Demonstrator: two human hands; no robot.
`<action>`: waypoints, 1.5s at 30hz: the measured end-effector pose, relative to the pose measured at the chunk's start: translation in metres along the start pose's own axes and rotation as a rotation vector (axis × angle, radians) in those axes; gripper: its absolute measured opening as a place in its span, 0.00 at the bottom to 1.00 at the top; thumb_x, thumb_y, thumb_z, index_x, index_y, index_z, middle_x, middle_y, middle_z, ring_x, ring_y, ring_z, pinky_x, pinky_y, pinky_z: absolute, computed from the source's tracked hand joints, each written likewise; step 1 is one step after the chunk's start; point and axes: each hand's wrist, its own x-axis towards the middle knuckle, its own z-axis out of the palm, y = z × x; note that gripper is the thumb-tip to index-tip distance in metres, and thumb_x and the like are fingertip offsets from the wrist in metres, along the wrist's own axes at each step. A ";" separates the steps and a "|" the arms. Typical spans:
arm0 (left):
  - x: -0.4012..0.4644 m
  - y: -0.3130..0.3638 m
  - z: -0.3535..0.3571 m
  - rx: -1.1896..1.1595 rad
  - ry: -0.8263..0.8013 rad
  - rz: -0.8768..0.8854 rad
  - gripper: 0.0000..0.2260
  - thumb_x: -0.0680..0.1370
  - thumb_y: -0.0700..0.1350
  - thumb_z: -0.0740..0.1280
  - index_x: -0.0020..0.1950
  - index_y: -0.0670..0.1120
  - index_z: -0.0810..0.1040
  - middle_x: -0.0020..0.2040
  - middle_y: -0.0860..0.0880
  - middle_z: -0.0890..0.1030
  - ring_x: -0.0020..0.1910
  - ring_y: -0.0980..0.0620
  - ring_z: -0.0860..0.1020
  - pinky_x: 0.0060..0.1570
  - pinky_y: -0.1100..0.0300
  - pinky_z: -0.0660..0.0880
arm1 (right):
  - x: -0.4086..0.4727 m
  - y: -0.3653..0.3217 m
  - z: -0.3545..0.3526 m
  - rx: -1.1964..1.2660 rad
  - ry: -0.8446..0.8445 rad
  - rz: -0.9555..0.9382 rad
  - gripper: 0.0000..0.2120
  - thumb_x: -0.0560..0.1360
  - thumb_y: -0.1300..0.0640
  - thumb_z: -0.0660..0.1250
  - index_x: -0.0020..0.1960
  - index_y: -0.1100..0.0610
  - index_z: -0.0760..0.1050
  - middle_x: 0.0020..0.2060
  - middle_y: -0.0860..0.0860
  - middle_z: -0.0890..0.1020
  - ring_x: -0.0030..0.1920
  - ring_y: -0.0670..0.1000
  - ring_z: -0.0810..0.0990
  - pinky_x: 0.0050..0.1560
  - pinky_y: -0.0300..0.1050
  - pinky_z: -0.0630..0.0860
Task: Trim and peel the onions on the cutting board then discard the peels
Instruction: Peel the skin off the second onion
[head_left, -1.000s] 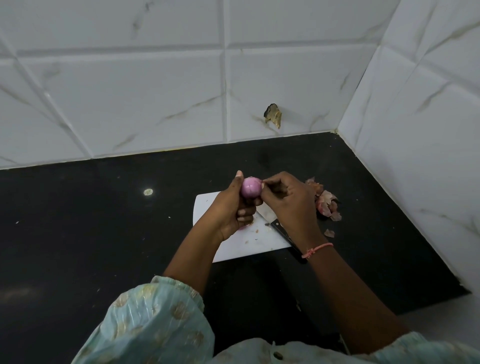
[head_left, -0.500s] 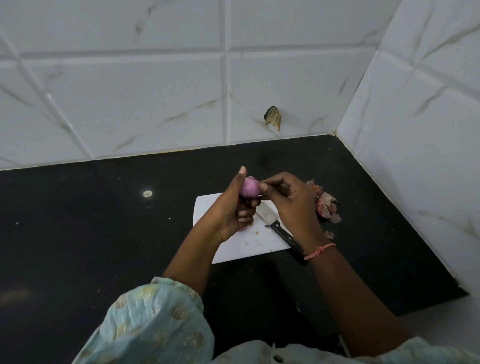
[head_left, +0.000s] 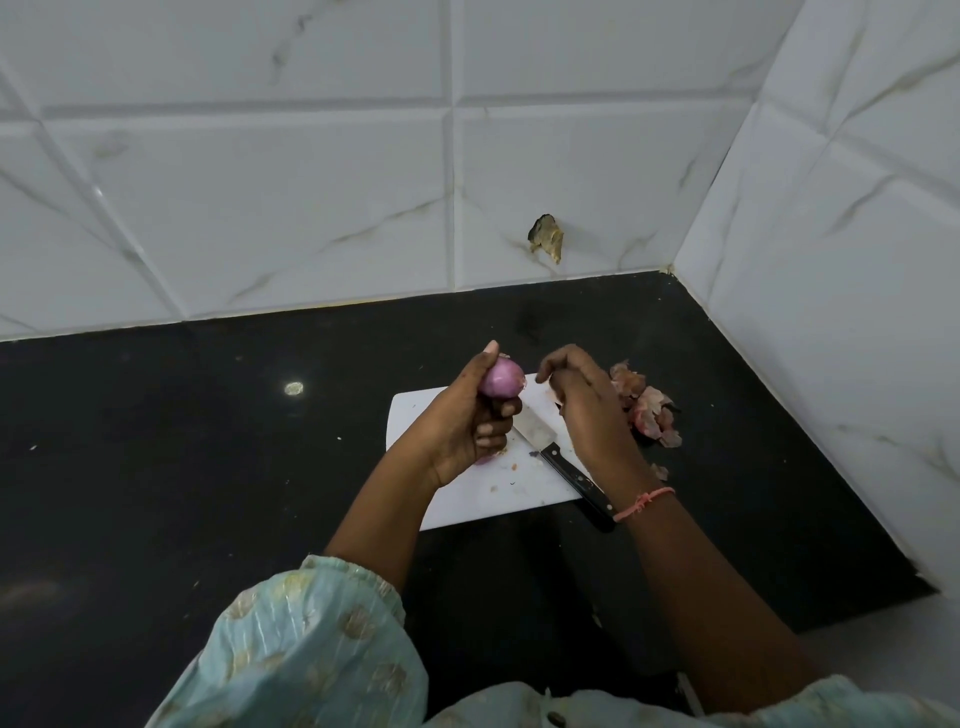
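Observation:
My left hand (head_left: 467, 421) grips a pink, mostly peeled onion (head_left: 501, 378) and holds it up above the white cutting board (head_left: 483, 499). My right hand (head_left: 587, 415) hovers just right of the onion, apart from it, with its fingers loosely curled; I see nothing in them. A knife (head_left: 563, 467) with a black handle lies diagonally on the board between my hands. A sliver of pink, perhaps another onion (head_left: 485, 460), peeks out under my left hand. Pink peels (head_left: 649, 410) lie heaped on the black counter right of the board.
The black counter (head_left: 208, 441) meets white tiled walls behind and to the right, forming a corner. One stray peel (head_left: 660, 472) lies near my right wrist. A chipped hole (head_left: 546, 240) marks the back wall. A pale spot (head_left: 294, 387) sits on the counter to the left.
My right hand has let go of the onion's tip and drawn away to the right. My left hand still holds the onion, now slightly lower.

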 end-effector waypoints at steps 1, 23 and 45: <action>0.000 0.000 0.000 0.000 0.006 0.002 0.24 0.81 0.65 0.57 0.43 0.43 0.71 0.31 0.50 0.70 0.25 0.57 0.61 0.28 0.64 0.59 | -0.003 -0.002 0.000 -0.041 -0.043 -0.003 0.12 0.80 0.52 0.57 0.44 0.54 0.76 0.38 0.44 0.76 0.39 0.40 0.73 0.43 0.39 0.69; -0.001 0.000 0.003 -0.156 -0.038 0.012 0.22 0.82 0.62 0.57 0.47 0.43 0.73 0.31 0.50 0.67 0.23 0.58 0.60 0.23 0.66 0.59 | -0.007 -0.004 0.010 -0.156 0.162 -0.355 0.05 0.79 0.60 0.67 0.51 0.58 0.81 0.43 0.47 0.83 0.44 0.45 0.81 0.44 0.41 0.78; -0.001 0.002 0.001 -0.104 -0.039 -0.014 0.23 0.82 0.63 0.58 0.47 0.44 0.73 0.31 0.50 0.66 0.23 0.58 0.59 0.22 0.66 0.59 | -0.004 -0.008 -0.008 -0.340 -0.069 -0.419 0.02 0.80 0.59 0.64 0.52 0.57 0.74 0.44 0.47 0.78 0.46 0.46 0.78 0.48 0.41 0.75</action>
